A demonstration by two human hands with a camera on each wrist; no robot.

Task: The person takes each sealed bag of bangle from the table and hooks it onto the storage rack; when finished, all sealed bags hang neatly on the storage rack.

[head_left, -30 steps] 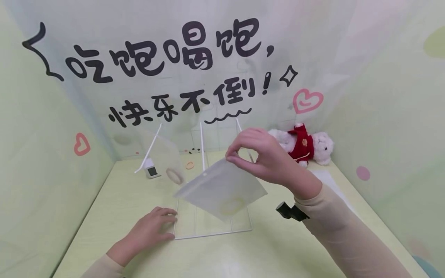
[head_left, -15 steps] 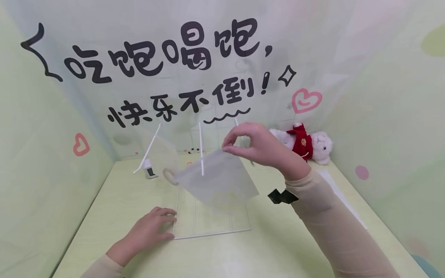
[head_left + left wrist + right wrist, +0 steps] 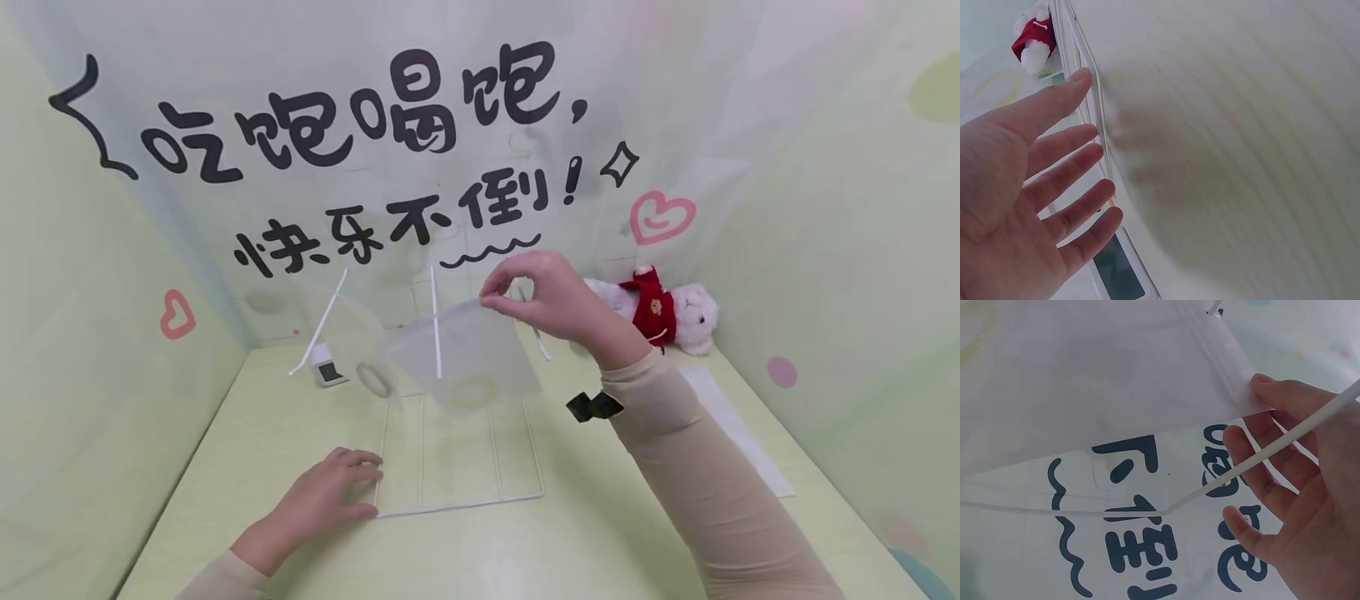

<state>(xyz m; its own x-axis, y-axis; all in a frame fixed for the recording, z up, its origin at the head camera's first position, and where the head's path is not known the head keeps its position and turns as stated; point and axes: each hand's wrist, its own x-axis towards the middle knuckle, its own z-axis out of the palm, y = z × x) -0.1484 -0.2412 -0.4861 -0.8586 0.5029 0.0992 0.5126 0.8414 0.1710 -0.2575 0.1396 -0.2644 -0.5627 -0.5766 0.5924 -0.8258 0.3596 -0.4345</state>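
My right hand (image 3: 551,300) pinches the top corner of a translucent bag (image 3: 1104,381) between thumb and forefinger. A pale yellow ring (image 3: 472,392) shows in the bag's lower part. The bag hangs at the middle prong (image 3: 437,346) of a white wire rack (image 3: 459,503); the prong's front end shows before the bag. Another clear bag (image 3: 360,321), with a brownish ring (image 3: 374,379), hangs at the left prong (image 3: 318,325). My left hand (image 3: 318,496) rests with extended fingers against the rack base's left side. The right prong (image 3: 1266,453) crosses in front of my right hand in its wrist view.
Behind the left prong stands a small white device (image 3: 327,369) with a dark screen. A white plush toy (image 3: 660,308) in red clothing lies at the back right. White sheet material (image 3: 738,433) lies beside my right arm. Printed fabric walls surround the table.
My right hand has moved back and slightly up and left, taking the bag toward the middle prong; that prong now shows in front of it. My left hand has stayed put.
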